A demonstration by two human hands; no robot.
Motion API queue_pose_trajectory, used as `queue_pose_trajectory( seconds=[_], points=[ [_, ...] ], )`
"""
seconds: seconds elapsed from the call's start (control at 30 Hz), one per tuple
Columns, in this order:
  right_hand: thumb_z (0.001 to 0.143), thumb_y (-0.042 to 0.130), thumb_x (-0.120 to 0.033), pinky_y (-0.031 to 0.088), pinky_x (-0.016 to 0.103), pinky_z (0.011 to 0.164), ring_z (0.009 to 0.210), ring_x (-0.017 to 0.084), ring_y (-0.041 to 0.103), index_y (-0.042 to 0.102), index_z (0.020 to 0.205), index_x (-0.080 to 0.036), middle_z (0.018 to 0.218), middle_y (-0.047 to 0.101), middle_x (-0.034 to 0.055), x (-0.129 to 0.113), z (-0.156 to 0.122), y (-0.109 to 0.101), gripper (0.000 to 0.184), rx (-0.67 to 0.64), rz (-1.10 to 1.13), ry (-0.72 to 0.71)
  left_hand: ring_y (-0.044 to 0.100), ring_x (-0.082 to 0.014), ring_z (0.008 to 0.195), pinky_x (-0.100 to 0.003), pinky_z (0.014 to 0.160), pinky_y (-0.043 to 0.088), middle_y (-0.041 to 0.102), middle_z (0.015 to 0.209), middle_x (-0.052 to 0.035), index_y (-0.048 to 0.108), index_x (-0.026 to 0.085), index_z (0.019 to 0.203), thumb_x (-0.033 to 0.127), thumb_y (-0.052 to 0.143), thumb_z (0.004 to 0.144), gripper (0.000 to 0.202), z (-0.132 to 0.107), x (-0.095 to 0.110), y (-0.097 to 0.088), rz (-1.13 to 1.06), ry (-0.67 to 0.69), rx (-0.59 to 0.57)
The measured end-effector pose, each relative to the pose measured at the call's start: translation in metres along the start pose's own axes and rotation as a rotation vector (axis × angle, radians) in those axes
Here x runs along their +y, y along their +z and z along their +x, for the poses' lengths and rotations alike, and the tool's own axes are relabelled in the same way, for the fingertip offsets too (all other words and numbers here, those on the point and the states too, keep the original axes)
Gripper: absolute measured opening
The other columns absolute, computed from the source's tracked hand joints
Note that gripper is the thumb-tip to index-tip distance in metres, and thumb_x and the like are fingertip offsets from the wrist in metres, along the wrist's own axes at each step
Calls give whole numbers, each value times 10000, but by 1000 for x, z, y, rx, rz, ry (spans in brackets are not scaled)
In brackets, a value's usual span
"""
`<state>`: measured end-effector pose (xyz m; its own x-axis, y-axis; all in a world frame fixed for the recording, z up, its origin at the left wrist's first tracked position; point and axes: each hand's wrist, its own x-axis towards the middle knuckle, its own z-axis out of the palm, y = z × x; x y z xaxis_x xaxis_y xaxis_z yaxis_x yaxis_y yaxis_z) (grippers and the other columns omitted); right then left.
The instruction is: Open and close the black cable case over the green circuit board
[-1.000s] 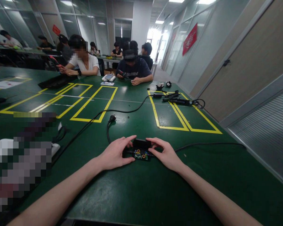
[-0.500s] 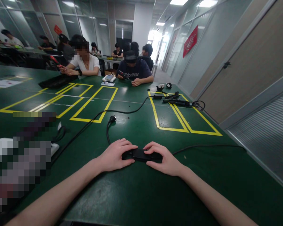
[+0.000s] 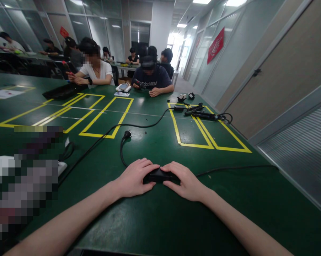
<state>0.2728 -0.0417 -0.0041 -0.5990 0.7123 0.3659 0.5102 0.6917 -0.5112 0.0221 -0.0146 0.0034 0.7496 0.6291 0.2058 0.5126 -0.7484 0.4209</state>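
Note:
A black power adapter [image 3: 158, 176] lies on the green table [image 3: 139, 227], its ends covered by my fingers. My left hand [image 3: 137, 180] grips its left end, thumb along the near side and fingers over the far side. At the right end, my right hand [image 3: 186, 182] holds it in the same way. Beyond my left hand, a short black cord curves up to a plug [image 3: 127, 134] with its prongs pointing right. Another thin black cable [image 3: 235, 168] runs from behind my right hand toward the table's right edge.
Yellow tape outlines [image 3: 196, 145] mark the tabletop. A bundle of black cords and adapters [image 3: 203, 114] lies at the far right, and a long black cable [image 3: 133, 126] crosses from there to the left. Two people sit across the table near a black tray [image 3: 60, 92].
My left hand has slid a little to the right along the adapter, so the hands are closer together and less of the adapter shows. The plug has stayed in place.

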Motion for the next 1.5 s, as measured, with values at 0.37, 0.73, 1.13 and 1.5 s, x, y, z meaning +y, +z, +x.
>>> queue_pose_trajectory(
  seconds=[0.37, 0.73, 1.13, 1.5],
  points=[
    [977, 622, -323, 524, 354, 751, 859, 236, 682, 631, 1181, -190, 983, 733, 95, -3, 0, 5, 243, -57, -195, -69, 670, -224, 889, -340, 800, 475, 721, 967, -52, 665, 195, 1137, 307, 619, 947, 226, -1, 3, -7, 80, 76, -87],
    [1019, 554, -392, 501, 345, 711, 820, 234, 687, 640, 1141, -178, 959, 735, 98, -7, 0, 5, 261, -45, -274, -115, 676, -226, 846, -340, 774, 472, 730, 935, -49, 679, 193, 1129, 359, 604, 967, 245, 0, 5, -10, 60, 90, -98],
    [1034, 541, -391, 519, 347, 735, 853, 239, 707, 637, 1126, -173, 1001, 738, 100, -8, 0, 4, 255, -17, -267, -58, 673, -238, 913, -356, 823, 511, 740, 979, -84, 688, 176, 1142, 426, 568, 1005, 309, -4, 3, -9, 90, 90, 47],
    [1007, 607, -354, 574, 371, 751, 855, 244, 706, 672, 1111, -161, 991, 752, 109, -8, 1, 5, 228, 32, -289, -65, 716, -250, 1067, -394, 959, 548, 753, 1159, -107, 618, 164, 1269, 281, 615, 994, 299, -3, -3, 2, 56, 163, 123]
  ],
)
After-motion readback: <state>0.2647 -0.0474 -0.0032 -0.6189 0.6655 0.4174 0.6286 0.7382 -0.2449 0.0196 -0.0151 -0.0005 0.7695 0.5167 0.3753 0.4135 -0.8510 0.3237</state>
